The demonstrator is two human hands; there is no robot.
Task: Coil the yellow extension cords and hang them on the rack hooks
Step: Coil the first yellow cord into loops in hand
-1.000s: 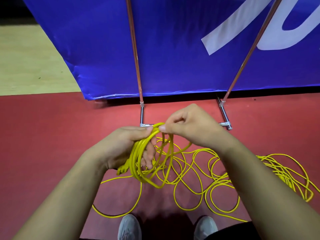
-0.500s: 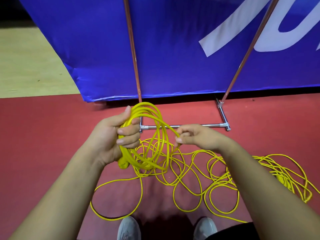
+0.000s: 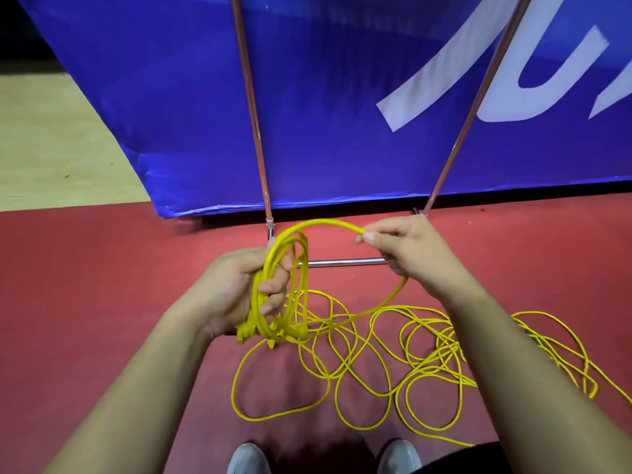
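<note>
My left hand (image 3: pixel 239 285) grips a bundle of several yellow cord loops (image 3: pixel 290 292), held upright, with the cord's plug end (image 3: pixel 247 331) hanging below my palm. My right hand (image 3: pixel 403 248) pinches the same yellow cord where it arcs up from the bundle, holding a wide loop (image 3: pixel 328 223) open to the right. The loose yellow cord (image 3: pixel 393 354) lies tangled in many loops on the red floor below and to the right. The rack's metal legs (image 3: pixel 253 114) and base bar (image 3: pixel 342 262) stand just beyond my hands; no hooks are in view.
A large blue banner (image 3: pixel 342 97) with white lettering hangs behind the rack legs. The red floor (image 3: pixel 85 285) spreads left and right; a pale wooden floor (image 3: pixel 51 138) lies at far left. My grey shoes (image 3: pixel 248 460) show at the bottom edge.
My right hand has risen and moved right, drawing a new wide loop of cord up from the floor. My left hand has kept its grip on the bundle and tilted a little.
</note>
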